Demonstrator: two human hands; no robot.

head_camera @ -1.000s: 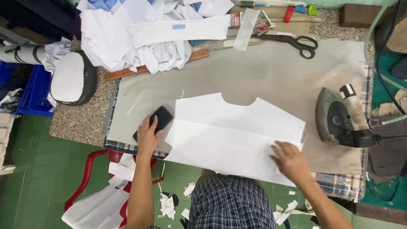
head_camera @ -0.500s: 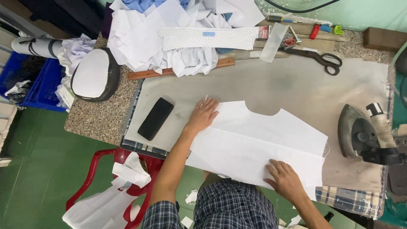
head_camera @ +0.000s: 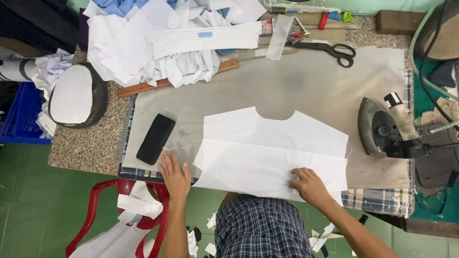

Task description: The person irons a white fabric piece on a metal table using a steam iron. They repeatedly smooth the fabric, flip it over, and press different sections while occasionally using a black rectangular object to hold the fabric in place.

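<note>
A white cut fabric piece [head_camera: 267, 148] with a curved neckline lies flat on the grey ironing pad [head_camera: 296, 81]. Its near half carries a dotted layer. My right hand [head_camera: 308, 185] presses flat on the near right part of this fabric. My left hand [head_camera: 176, 176] rests flat, fingers apart, on the pad's near edge just left of the fabric. It holds nothing. A black phone [head_camera: 156, 138] lies just above my left hand.
A dark iron [head_camera: 380, 131] stands on the pad at the right. Black scissors [head_camera: 332, 50], a wooden ruler [head_camera: 177, 79] and a heap of white fabric pieces [head_camera: 158, 43] lie at the back. A red plastic chair [head_camera: 124, 215] stands below the table edge.
My left hand has come back from the fabric's upper left to the pad's near edge by the phone. My right hand stays pressed on the fabric.
</note>
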